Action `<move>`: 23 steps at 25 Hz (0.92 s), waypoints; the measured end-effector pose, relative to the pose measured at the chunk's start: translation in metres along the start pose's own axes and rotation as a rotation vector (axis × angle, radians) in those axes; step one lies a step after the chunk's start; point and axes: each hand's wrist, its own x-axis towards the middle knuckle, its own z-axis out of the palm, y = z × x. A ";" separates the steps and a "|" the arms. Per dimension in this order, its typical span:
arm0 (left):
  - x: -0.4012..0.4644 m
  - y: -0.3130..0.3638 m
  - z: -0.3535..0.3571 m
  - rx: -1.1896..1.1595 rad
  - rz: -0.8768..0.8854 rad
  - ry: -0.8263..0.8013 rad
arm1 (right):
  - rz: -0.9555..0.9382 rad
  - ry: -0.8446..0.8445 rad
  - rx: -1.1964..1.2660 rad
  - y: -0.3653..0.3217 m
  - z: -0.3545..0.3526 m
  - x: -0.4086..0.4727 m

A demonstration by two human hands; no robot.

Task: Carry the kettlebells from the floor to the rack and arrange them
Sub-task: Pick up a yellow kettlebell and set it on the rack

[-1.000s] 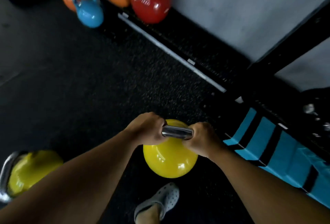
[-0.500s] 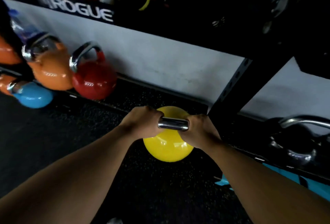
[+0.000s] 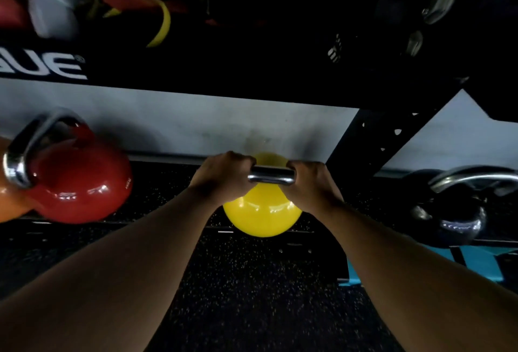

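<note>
Both hands closed on the steel handle [image 3: 271,178] of the yellow kettlebell [image 3: 262,211]: left hand [image 3: 224,176], right hand [image 3: 314,183]. Bell hangs at the front edge of the low rack shelf [image 3: 168,183], seemingly not yet set down. Lower it squarely into the gap; keep your wrists straight. Red kettlebell [image 3: 75,183] sits left, black kettlebell [image 3: 451,211] right beyond the rack upright [image 3: 364,141]. Mind the upright beside your right hand.

Dim, underexposed frame; rack shelf [image 3: 252,71] and floor [image 3: 252,295] sink to near black. Overhead light puts white glare spots on the red kettlebell [image 3: 81,189] and yellow kettlebell [image 3: 262,211]. Upper left smeared by motion blur; wide-angle bending at edges.
</note>
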 end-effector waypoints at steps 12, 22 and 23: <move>0.057 -0.009 0.017 -0.360 -0.170 0.098 | 0.207 0.010 0.188 0.016 0.018 0.056; 0.050 -0.011 0.011 -0.481 -0.259 -0.007 | 0.106 -0.144 0.028 0.016 -0.001 0.060; 0.041 -0.013 0.011 -0.464 -0.270 -0.035 | 0.054 -0.146 0.006 0.016 -0.007 0.058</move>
